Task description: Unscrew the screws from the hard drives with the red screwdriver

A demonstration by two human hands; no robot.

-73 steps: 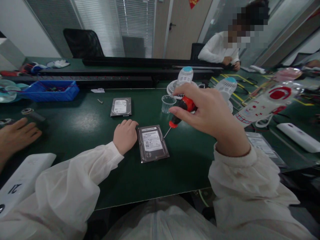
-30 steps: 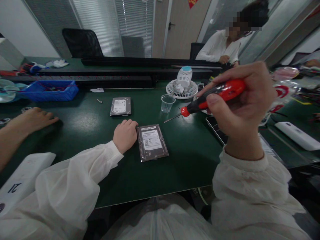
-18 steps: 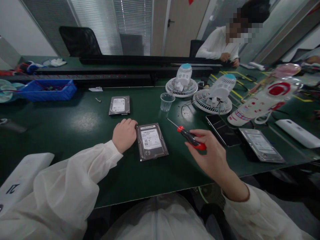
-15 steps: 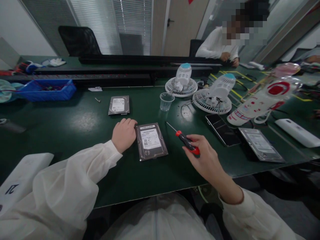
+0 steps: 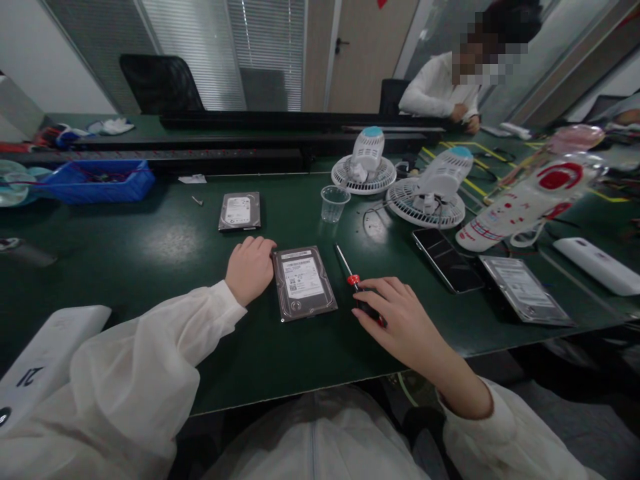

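In the head view, a hard drive (image 5: 305, 283) lies flat on the green table with its label up. My left hand (image 5: 250, 270) is closed against its upper left edge, fingers curled; the thumb is hidden. To the right of the drive, my right hand (image 5: 395, 317) holds a screwdriver (image 5: 353, 280) with a red and black handle. Its shaft points up and to the left, and the tip is apart from the drive. Part of the handle is hidden behind the fingers.
Behind are a second hard drive (image 5: 240, 211), a clear plastic cup (image 5: 334, 205) and two fan heads (image 5: 425, 200). A phone (image 5: 447, 260), a third drive (image 5: 525, 290) and a bottle (image 5: 520, 200) stand right. A blue basket (image 5: 100, 187) is left; a person sits opposite.
My right hand has shifted slightly left and turned the screwdriver, so its shaft stands steeper and more of the handle is covered. My left hand and the drive keep their place.
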